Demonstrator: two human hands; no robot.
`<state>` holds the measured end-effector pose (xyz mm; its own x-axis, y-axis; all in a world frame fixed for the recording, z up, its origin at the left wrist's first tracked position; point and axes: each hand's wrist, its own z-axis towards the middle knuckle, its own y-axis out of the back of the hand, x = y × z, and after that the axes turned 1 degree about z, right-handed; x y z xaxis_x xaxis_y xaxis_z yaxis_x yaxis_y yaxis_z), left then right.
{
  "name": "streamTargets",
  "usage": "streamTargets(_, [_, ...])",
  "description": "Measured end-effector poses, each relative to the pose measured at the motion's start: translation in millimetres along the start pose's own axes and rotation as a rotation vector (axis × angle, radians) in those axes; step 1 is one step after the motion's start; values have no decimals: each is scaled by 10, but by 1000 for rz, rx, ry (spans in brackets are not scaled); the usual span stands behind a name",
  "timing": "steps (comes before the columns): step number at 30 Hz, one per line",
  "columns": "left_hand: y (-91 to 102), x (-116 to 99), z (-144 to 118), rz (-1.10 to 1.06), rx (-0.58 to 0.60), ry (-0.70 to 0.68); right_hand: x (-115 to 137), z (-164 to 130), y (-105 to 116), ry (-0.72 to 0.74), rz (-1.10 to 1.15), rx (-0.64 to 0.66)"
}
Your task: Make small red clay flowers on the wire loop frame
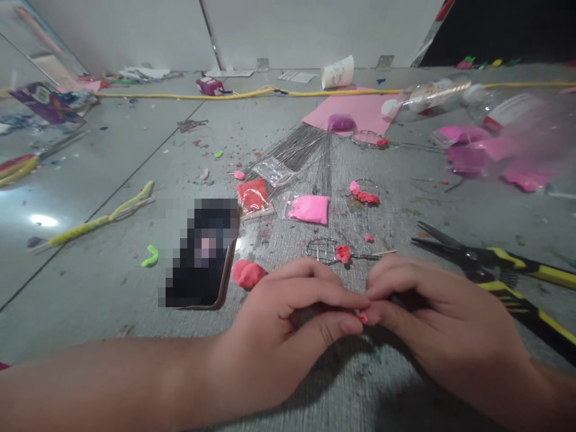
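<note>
My left hand and my right hand meet fingertip to fingertip low in the head view. Between them they pinch a tiny bit of red clay. A lump of red clay lies just left of my left hand. Beyond my fingers lies a wire loop with a red clay flower on it. A second wire loop with red clay pieces lies farther back.
Yellow-handled pliers lie to the right. A phone rests at the left. A pink clay bag, a red clay bag and a bundle of thin wires lie ahead. Pink paper, bottles and a cup sit at the back.
</note>
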<state>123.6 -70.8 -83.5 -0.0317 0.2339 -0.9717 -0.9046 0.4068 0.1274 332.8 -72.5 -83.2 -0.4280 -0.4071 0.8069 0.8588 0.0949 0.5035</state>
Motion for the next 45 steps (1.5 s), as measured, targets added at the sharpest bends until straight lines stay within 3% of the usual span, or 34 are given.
streamTargets(10, [22,-39,-10,163,-13,-45,23,30,-7,-50,-9,11])
streamTargets(30, [-18,-64,6,118,-70,26,2,47,-23,-24,-18,30])
streamTargets(36, [-1,-46,-14,102,-25,-27,15,48,-14,-29,-34,31])
streamTargets(45, [-25,-71,-1,137,-74,-16,30,37,-29,-24,-34,38])
